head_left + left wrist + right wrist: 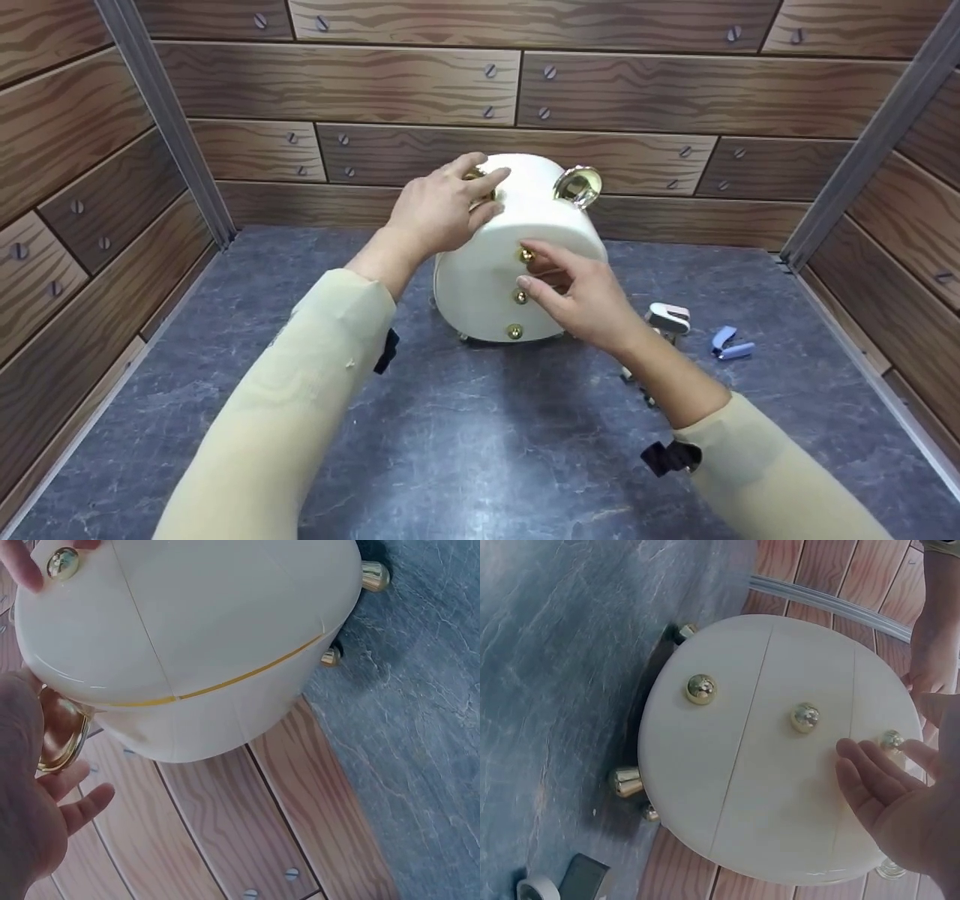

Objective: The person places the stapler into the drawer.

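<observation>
A white rounded chest of small drawers (480, 289) stands on the table, with gold feet and gold ear-shaped pieces on top. Down its front run three round gold knobs: top (526, 256), middle (521, 296) and bottom (514, 331). My left hand (442, 206) rests over the left gold ear (66, 731), fingers spread and mostly straight. The right gold ear (579, 186) is untouched. My right hand (589, 300) is at the front, its index fingertip at the top knob and its thumb apart, near the middle knob. All the drawers look closed.
Right of the chest lie a blue stapler (731, 345) and a white and grey item (669, 318). Some small things are partly hidden behind my right forearm. Wood-patterned walls (420, 86) with metal corner strips enclose the grey marbled table (450, 450).
</observation>
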Demonstrator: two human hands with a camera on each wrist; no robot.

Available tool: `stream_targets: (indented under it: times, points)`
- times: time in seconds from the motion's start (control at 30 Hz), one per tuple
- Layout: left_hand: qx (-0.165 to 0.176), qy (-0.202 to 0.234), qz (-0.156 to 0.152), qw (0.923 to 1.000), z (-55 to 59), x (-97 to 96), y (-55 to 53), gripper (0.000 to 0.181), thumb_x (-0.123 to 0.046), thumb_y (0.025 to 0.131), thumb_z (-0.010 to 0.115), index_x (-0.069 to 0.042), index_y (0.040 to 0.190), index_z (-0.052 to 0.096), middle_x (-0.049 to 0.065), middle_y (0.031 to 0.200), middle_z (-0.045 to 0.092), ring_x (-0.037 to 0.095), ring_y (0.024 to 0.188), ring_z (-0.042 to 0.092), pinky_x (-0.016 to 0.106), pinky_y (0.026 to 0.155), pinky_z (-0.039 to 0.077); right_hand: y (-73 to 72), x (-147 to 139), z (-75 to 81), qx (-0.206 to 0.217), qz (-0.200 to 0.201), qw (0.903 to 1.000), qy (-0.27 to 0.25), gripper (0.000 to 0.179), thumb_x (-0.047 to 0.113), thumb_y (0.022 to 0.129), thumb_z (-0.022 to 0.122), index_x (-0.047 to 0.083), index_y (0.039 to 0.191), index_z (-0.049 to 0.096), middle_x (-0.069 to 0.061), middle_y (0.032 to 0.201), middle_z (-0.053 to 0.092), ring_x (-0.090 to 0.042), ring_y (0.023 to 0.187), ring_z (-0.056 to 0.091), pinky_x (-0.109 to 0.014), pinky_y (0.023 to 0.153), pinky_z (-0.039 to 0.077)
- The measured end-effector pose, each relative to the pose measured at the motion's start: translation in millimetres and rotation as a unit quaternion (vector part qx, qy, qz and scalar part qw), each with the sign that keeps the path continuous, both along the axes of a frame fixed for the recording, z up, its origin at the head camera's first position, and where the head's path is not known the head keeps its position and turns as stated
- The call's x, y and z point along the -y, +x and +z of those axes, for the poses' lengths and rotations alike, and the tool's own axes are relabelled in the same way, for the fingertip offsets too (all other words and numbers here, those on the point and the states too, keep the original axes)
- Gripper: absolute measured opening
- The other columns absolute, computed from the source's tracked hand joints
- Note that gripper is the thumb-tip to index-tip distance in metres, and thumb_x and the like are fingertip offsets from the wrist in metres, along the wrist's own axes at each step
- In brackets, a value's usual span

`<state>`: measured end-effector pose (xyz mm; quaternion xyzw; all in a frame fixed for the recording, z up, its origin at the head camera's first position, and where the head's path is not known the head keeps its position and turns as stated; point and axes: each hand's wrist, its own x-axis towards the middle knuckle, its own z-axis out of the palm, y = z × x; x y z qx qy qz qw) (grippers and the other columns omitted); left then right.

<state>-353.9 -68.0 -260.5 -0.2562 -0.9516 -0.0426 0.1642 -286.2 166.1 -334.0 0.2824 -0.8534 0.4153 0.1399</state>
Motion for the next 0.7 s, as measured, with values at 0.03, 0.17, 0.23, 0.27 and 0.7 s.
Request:
stream_targets:
  times: [0.03, 0.17, 0.23, 0.27, 0.7]
  points:
    - [-0.003, 0.003, 0.002, 1.0, 0.6, 0.2, 0.3, 0.062, -0.055, 0.111, 0.046, -0.034, 0.169, 0.032, 0.004, 0.172, 0.034, 0.034, 0.148, 0.047, 0.056, 0.101, 0.055, -0.8, 1, -0.5, 0.002, 0.003, 1.0, -0.002, 0.048, 0.02, 0.102, 0.075, 0.01, 0.148, 0.064, -0.013, 0.118, 0.077, -0.024, 0.098, 0.077, -0.041, 0.084, 0.064]
    - [-0.029, -0.001, 0.007, 0.9995, 3.4, 1.9, 5.9, 0.07, -0.051, 0.111, 0.051, -0.024, 0.171, 0.027, 0.002, 0.172, 0.033, 0.031, 0.157, 0.034, 0.053, 0.115, 0.047, -2.3, 2, -0.9, 0.011, 0.001, 0.9999, -0.008, 0.047, 0.02, 0.102, 0.075, 0.009, 0.146, 0.064, -0.013, 0.117, 0.077, -0.024, 0.098, 0.077, -0.041, 0.086, 0.064]
    - [-0.041, -0.005, 0.005, 0.9991, 3.0, 3.1, 10.2, 0.068, -0.047, 0.111, 0.053, -0.018, 0.169, 0.032, 0.004, 0.172, 0.034, 0.028, 0.157, 0.034, 0.049, 0.117, 0.045, -2.4, 3, -0.7, 0.017, 0.0, 0.9998, -0.012, 0.046, 0.02, 0.102, 0.075, 0.009, 0.145, 0.065, -0.013, 0.117, 0.077, -0.024, 0.098, 0.078, -0.042, 0.087, 0.063]
    - [-0.044, -0.008, 0.003, 0.999, 2.1, 3.7, 12.2, 0.066, -0.046, 0.112, 0.053, -0.016, 0.168, 0.035, 0.005, 0.171, 0.034, 0.028, 0.157, 0.034, 0.048, 0.117, 0.045, -2.4, 3, -0.8, 0.02, -0.001, 0.9997, -0.015, 0.046, 0.02, 0.102, 0.075, 0.008, 0.145, 0.065, -0.013, 0.117, 0.077, -0.025, 0.098, 0.078, -0.042, 0.088, 0.063]
    - [-0.035, 0.004, -0.016, 0.9993, -0.7, 7.0, 15.7, 0.061, -0.038, 0.113, 0.054, -0.012, 0.165, 0.039, 0.007, 0.171, 0.033, 0.028, 0.156, 0.036, 0.045, 0.117, 0.045, -0.5, 5, 0.3, 0.029, -0.002, 0.9991, -0.029, 0.04, 0.019, 0.102, 0.075, 0.006, 0.139, 0.067, -0.011, 0.116, 0.077, -0.023, 0.094, 0.078, -0.038, 0.084, 0.064]
